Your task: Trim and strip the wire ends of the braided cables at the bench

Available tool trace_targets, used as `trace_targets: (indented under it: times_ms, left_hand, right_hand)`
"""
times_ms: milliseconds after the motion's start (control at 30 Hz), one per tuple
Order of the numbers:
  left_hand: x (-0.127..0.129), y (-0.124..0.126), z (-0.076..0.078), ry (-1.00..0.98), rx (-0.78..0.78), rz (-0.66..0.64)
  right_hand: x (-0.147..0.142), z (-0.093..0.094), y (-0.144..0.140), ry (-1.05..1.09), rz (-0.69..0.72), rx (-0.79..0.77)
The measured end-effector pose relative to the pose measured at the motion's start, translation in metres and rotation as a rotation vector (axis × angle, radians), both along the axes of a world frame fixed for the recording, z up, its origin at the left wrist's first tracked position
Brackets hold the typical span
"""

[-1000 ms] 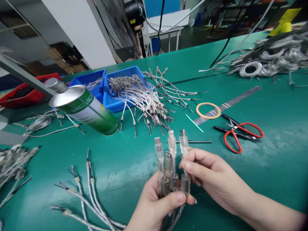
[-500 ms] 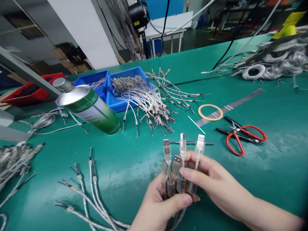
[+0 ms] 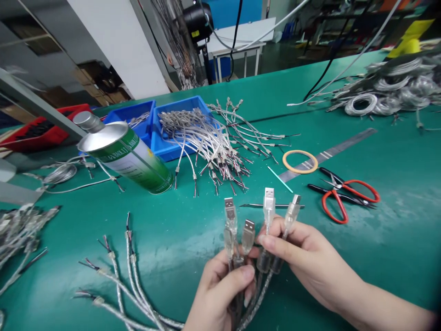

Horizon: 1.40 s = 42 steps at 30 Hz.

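Over the green table, my left hand (image 3: 223, 285) is closed around several clear-jacketed USB cables (image 3: 248, 235), their metal plugs pointing up. Just to its right, my right hand (image 3: 303, 253) pinches two more USB cables: one with a flat plug (image 3: 269, 200), the other with a squarer plug (image 3: 293, 207) leaning right. Dark cylinders on these cables show below the fingers, and their cords run down behind my left hand. At the lower left, several braided cable ends (image 3: 132, 276) with stripped, coloured wires lie on the table.
A green-and-white can (image 3: 138, 158) stands left of a blue bin (image 3: 168, 149) heaped with cables. To the right lie a tape ring (image 3: 285, 161), a steel ruler (image 3: 344, 146), red-handled scissors (image 3: 336, 207) and black tweezers (image 3: 358, 200). Coiled cables (image 3: 389, 87) pile up at the back right.
My hands have moved apart a little. Two cables in my right hand now stand away from the rest, and the squarer plug has gone from left of the flat one to its right.
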State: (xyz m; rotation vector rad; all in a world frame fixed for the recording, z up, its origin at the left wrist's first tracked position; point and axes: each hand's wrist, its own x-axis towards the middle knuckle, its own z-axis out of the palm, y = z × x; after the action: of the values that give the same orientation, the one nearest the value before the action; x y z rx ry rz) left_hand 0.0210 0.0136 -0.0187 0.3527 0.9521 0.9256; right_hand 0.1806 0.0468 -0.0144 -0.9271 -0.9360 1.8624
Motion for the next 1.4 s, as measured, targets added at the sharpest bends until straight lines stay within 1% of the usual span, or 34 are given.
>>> trace_targets:
  times_ms: [67,167,300,400,533,633,900,1033,1400]
  left_hand:
    - [0.0,0.0,0.0,0.04,-0.012,0.049]
    - [0.0,-0.001,-0.001,0.078,-0.016,0.083]
    - [-0.001,-0.001,-0.006,0.12,0.056,0.061]
    - [-0.002,0.0,-0.005,0.141,0.104,0.037]
    - [-0.001,0.001,0.0,0.149,0.073,0.043]
    - [0.0,-0.001,0.004,0.152,0.049,0.074]
    - [0.002,-0.001,0.008,0.169,0.017,0.122]
    - [0.002,-0.001,0.01,0.162,0.007,0.136]
    - [0.002,-0.001,0.011,0.143,0.016,0.113]
  right_hand:
    - [0.0,0.001,0.001,0.01,0.02,-0.016]
    - [0.0,0.001,0.001,0.02,0.026,-0.029]
    - [0.0,0.0,0.0,-0.019,0.007,0.007]
    - [0.0,-0.001,0.0,-0.048,-0.01,0.035]
    - [0.001,-0.001,0.0,-0.047,-0.005,0.033]
    - [0.001,0.0,0.0,-0.053,0.002,0.024]
    - [0.0,-0.001,0.0,-0.077,-0.007,0.019]
    - [0.0,-0.001,-0.001,-0.128,-0.017,0.018]
    - [0.0,-0.004,-0.001,-0.155,0.006,0.06]
